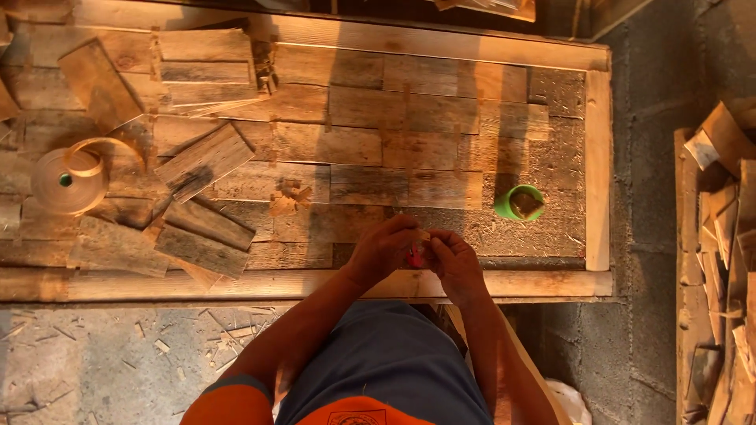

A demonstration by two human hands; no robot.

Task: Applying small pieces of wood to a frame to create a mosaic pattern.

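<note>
Where the two hands meet above the near rail [157, 285] of the panel [441, 118], a small red object [416, 255] sits between them. Left hand [383, 250]: fingers curled inward, tips closing on the red object from its left side. Right hand [456, 262]: fingers bent toward the same spot, touching the object from the right (only a sliver of red shows between the fingertips). Long axis and pointing direction of the object cannot be told, since the fingers hide most of it; the visible part lies in the gap between the two sets of fingertips, low against the left hand's thumb side. Both hands pinch it, neither spread. Object and hands hover just over the panel's near edge, at mid-width. Green cup [519, 202]: upright on the panel, near the right hand, beyond it and to the right. Tape roll [69, 179]: flat at the left end, well apart. Loose boards [203, 162]: scattered over the left half, several tilted. Scrap pile [720, 260]: on the floor at far right.
</note>
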